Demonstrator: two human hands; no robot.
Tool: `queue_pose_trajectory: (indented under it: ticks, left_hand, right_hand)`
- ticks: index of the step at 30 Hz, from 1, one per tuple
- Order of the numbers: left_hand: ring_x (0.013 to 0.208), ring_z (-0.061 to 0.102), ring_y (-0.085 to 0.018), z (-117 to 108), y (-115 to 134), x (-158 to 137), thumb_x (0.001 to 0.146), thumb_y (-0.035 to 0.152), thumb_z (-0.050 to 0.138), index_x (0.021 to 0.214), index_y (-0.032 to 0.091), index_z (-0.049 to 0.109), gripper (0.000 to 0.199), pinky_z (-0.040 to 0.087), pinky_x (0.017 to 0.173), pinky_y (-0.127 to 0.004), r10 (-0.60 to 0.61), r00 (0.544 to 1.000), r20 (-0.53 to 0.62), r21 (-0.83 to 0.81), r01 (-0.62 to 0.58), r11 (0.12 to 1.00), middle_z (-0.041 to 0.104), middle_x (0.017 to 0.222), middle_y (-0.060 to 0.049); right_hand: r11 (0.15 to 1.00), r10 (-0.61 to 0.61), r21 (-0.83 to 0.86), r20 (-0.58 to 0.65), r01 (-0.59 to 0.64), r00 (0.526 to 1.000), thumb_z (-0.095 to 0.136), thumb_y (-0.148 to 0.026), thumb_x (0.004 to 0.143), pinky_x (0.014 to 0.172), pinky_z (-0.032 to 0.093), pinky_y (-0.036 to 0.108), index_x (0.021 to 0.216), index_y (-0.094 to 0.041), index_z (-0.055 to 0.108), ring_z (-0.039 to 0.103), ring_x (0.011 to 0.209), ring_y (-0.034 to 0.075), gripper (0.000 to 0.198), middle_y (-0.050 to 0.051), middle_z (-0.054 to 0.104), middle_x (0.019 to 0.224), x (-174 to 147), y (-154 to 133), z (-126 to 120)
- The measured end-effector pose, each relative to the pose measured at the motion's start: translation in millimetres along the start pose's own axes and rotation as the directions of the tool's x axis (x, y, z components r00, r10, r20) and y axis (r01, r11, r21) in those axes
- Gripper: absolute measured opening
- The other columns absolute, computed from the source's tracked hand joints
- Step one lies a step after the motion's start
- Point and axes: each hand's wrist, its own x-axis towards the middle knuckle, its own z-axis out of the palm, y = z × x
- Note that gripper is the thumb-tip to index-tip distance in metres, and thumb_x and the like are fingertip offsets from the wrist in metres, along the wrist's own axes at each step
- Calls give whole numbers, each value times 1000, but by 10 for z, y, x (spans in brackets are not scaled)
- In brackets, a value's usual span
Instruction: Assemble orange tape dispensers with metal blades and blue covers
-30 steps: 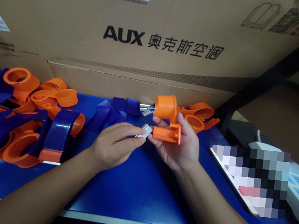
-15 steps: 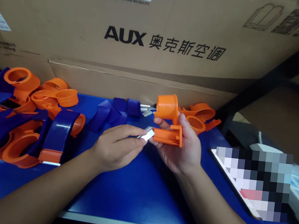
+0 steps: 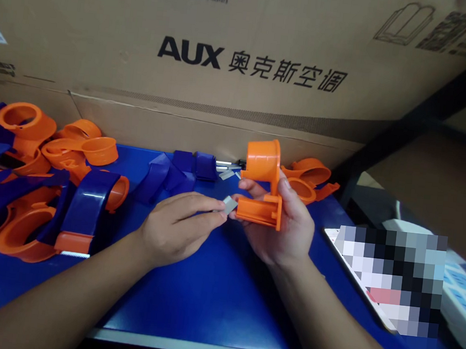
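Between thumb and fingers, my left hand (image 3: 181, 227) pinches a small flat metal blade (image 3: 229, 204). My right hand (image 3: 288, 227) grips an orange plastic tape dispenser frame (image 3: 262, 161), its round hub uppermost and a slotted lower part (image 3: 256, 211) facing left. The blade's end is close to the left end of that lower part; whether they touch I cannot tell. Behind my hands lie dark blue plastic covers (image 3: 175, 171) and a few loose metal blades (image 3: 227, 175). More orange frames (image 3: 310, 171) rest just beyond my right hand.
Blue and orange tape dispensers (image 3: 88, 209) are heaped at the left of the blue table (image 3: 185, 308). A large cardboard box (image 3: 249, 15) stands along the back. At right are a phone with a blurred screen (image 3: 383, 285) and a white power strip (image 3: 461, 298).
The blade has turned in my left fingers, its bright face now looking duller grey. Both hands keep nearly the same places, and the view has shifted slightly.
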Motion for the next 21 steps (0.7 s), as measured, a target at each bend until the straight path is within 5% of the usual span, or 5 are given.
queue_pose_trajectory:
  ticks: [10, 15, 21]
  left_hand:
    - [108, 67, -20, 8, -2, 22, 99, 12, 65, 119, 24, 72, 25, 60, 96, -39, -92, 992, 82, 35, 89, 995, 69, 102, -4]
    - [93, 68, -13, -11, 55, 36, 106, 16, 53, 122, 24, 67, 23, 59, 84, -26, -203, 955, 217, 72, 192, 979, 67, 100, -2]
    - [98, 72, -16, 2, -26, -22, 103, 12, 59, 136, 17, 58, 34, 61, 89, -30, -100, 969, 226, 96, 80, 992, 75, 113, -6]
  right_hand:
    - [993, -78, -83, 24, 79, 997, 62, -49, 96, 63, 64, 39, 136, -37, 48, 78, 70, 24, 43, -1, 75, 91, -16, 17, 52]
    - [986, -117, -115, 66, 124, 991, 60, -46, 97, 70, 66, 43, 138, -38, 47, 77, 73, 23, 44, -1, 74, 93, -21, 52, 55]
    - [974, -153, -157, 83, 164, 985, 61, -47, 96, 65, 66, 39, 137, -39, 49, 76, 72, 22, 44, -1, 74, 95, -20, 53, 30]
